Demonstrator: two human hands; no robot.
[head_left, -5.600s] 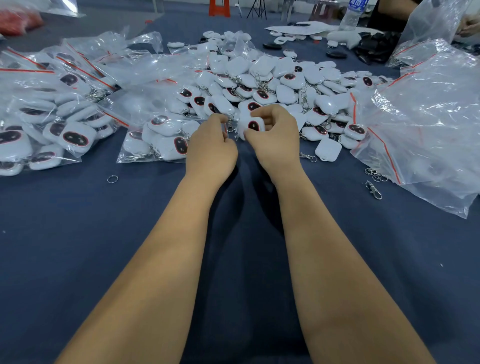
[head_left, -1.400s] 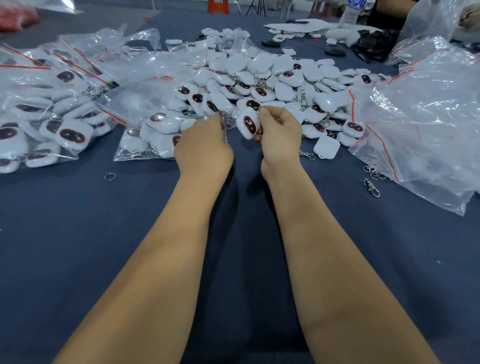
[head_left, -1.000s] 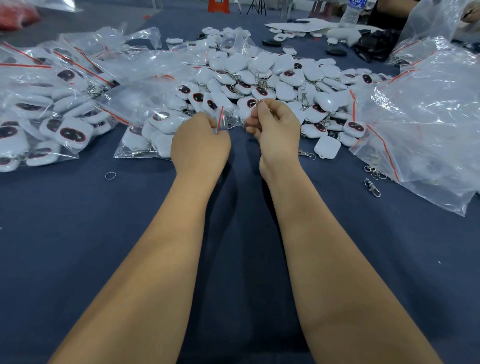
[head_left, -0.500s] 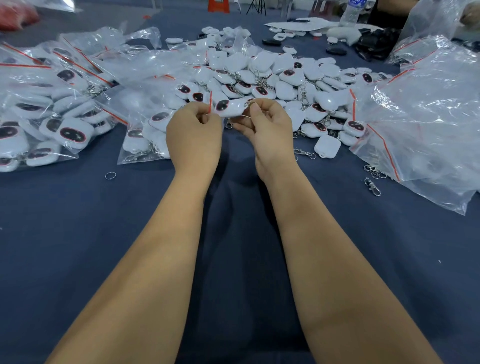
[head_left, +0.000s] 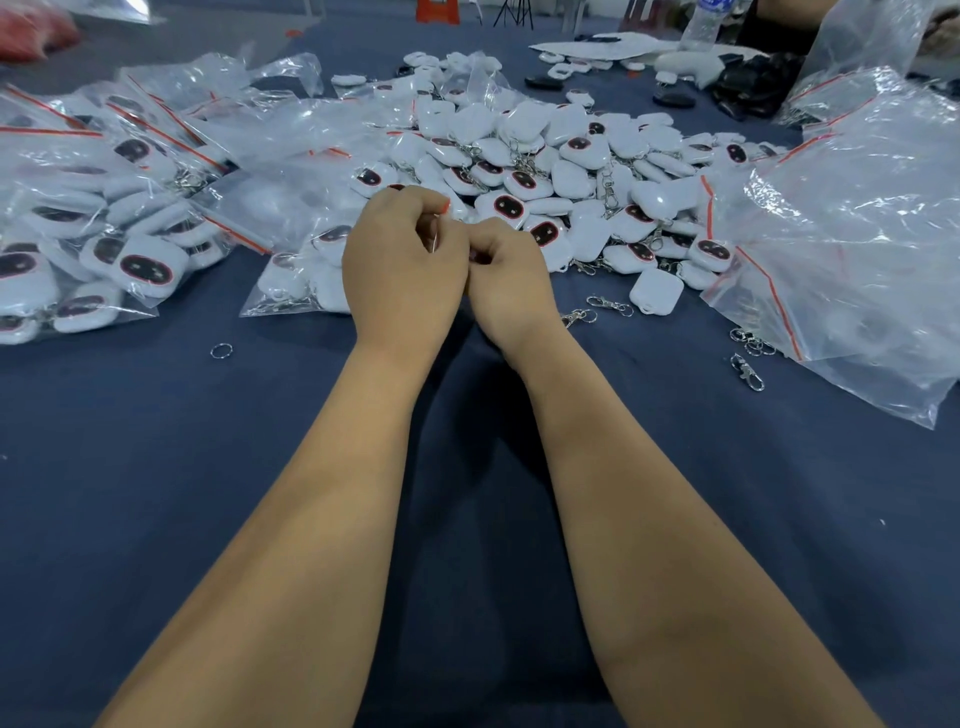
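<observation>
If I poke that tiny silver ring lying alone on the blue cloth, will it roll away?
Probably not: the ring lies flat, so it would likely slide a little. The cloth looks soft, which should slow it. It seems thin and light, so maybe fiddly to pinch.

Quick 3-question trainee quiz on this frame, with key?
1. True or false: the left hand and the right hand meet, fingers curled, in front of the loose pile of white plastic keychain cases.
2. The loose silver metal split ring on the dark blue tablecloth lies: A) left of both hands, B) right of both hands, C) between the forearms.
3. Fill in: the clear plastic zip bags have ___ seal strips.
Key: 1 true; 2 A; 3 red.
</observation>
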